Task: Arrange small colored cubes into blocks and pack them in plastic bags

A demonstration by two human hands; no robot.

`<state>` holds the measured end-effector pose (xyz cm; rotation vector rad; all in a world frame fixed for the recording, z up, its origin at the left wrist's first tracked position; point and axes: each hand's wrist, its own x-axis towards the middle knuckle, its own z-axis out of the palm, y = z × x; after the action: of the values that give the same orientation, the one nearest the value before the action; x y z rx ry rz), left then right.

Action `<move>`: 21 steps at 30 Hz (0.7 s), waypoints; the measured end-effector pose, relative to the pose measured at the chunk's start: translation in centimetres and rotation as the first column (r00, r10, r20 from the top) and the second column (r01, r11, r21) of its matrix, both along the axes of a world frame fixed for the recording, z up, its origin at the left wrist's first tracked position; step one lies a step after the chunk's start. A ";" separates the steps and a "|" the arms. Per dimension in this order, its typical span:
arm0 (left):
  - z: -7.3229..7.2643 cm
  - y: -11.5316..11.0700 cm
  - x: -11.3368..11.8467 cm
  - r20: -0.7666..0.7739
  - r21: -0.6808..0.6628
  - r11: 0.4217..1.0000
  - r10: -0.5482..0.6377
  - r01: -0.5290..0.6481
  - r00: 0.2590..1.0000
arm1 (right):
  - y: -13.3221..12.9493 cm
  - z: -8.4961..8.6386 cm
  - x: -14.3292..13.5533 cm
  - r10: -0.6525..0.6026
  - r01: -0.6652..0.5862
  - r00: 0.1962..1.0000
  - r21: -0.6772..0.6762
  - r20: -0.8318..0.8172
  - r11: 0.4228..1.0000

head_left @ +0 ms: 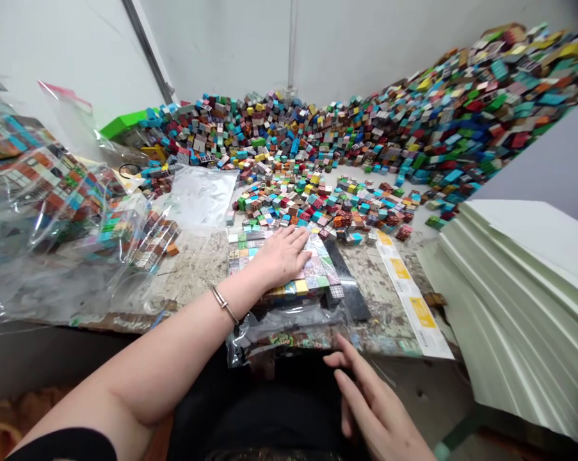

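Note:
A layer of small coloured tile-faced blocks (317, 266) lies in a clear plastic bag (293, 320) at the table's front edge. My left hand (283, 256) rests flat on these blocks, fingers stretched out. The bag's loose end hangs toward me over the edge. Just right of that end is my right hand (370, 397), fingers apart and holding nothing. Under the bag's right side a dark flat strip (349, 282) shows in part.
A big heap of coloured blocks (289, 128) spreads along the wall. Filled clear bags (63, 186) crowd the left, near an unfilled plastic bag (205, 195). A strip of yellow-and-white labels (413, 301) lies right, beside a stack of pale sheets (523, 307).

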<state>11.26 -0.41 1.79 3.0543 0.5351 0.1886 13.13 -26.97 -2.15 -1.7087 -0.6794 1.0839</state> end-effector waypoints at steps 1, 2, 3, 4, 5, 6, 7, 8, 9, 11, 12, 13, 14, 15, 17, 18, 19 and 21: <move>0.0 0.0 0.0 -0.001 0.000 1.000 0.000 0.000 1.000 | 0.5 0.2 -0.2 -0.029 0.029 0.993 0.005 -0.118 1.000; 0.0 0.0 0.0 -0.001 0.000 1.000 -0.001 0.001 1.000 | 1.1 0.5 -0.4 -0.066 0.072 0.973 0.015 -0.223 0.997; 0.0 0.0 0.0 0.000 0.002 1.000 -0.002 0.002 1.000 | 1.7 0.8 -0.7 -0.102 0.117 0.945 0.032 -0.310 0.993; 0.0 0.0 0.0 0.002 0.004 1.000 -0.003 0.003 1.000 | 2.3 1.1 -0.9 -0.130 0.162 0.916 0.052 -0.380 0.985; 0.0 0.0 0.0 0.005 0.007 1.000 -0.003 0.003 1.000 | 2.7 1.4 -1.1 -0.150 0.200 0.889 0.072 -0.433 0.977; 0.0 0.0 0.0 0.008 0.010 1.000 -0.003 0.003 1.000 | 3.1 1.6 -1.2 -0.161 0.228 0.864 0.084 -0.477 0.970; 0.0 0.0 0.0 0.012 0.013 1.000 -0.001 0.001 1.000 | 3.4 1.9 -1.4 -0.159 0.241 0.840 0.093 -0.518 0.966; 0.0 0.0 0.0 0.014 0.015 1.000 0.000 0.000 1.000 | 3.6 2.2 -1.4 -0.154 0.248 0.817 0.097 -0.555 0.964; 0.0 0.0 0.0 0.017 0.017 1.000 0.001 -0.001 1.000 | 3.8 2.4 -1.5 -0.150 0.253 0.797 0.098 -0.585 0.962; 0.0 0.0 0.0 0.020 0.020 1.000 0.000 0.000 1.000 | 3.7 2.8 -1.4 -0.155 0.271 0.771 0.098 -0.617 0.957; 0.0 0.0 0.0 0.022 0.020 1.000 -0.002 0.001 1.000 | 3.7 3.0 -1.3 -0.165 0.285 0.765 0.097 -0.623 0.954; 0.0 0.0 0.0 0.022 0.020 1.000 -0.002 0.002 1.000 | 3.6 3.1 -1.2 -0.181 0.301 0.760 0.091 -0.624 0.949; -0.1 0.0 0.0 0.023 0.019 1.000 -0.002 0.002 1.000 | 3.5 3.3 -1.1 -0.200 0.317 0.755 0.081 -0.625 0.945; -0.1 0.0 0.0 0.023 0.018 1.000 -0.002 0.002 1.000 | 3.4 3.5 -1.0 -0.215 0.329 0.748 0.069 -0.628 0.942; -0.1 0.0 0.0 0.024 0.015 1.000 -0.001 0.001 1.000 | 3.3 3.9 -1.0 -0.230 0.343 0.735 0.057 -0.638 0.938; -0.1 0.0 0.0 0.024 0.014 1.000 -0.001 0.001 1.000 | 3.4 4.0 -1.0 -0.228 0.346 0.731 0.061 -0.643 0.936; 0.0 0.0 0.0 0.023 0.014 1.000 0.000 0.000 1.000 | 3.4 4.2 -1.1 -0.222 0.345 0.730 0.068 -0.646 0.936; 0.0 0.0 0.0 0.022 0.015 1.000 0.003 -0.003 1.000 | 3.4 4.3 -1.2 -0.210 0.335 0.736 0.076 -0.644 0.939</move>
<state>11.27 -0.45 1.77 3.0622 0.5391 0.2276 11.90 -23.54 2.12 -1.1218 -0.0827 1.2353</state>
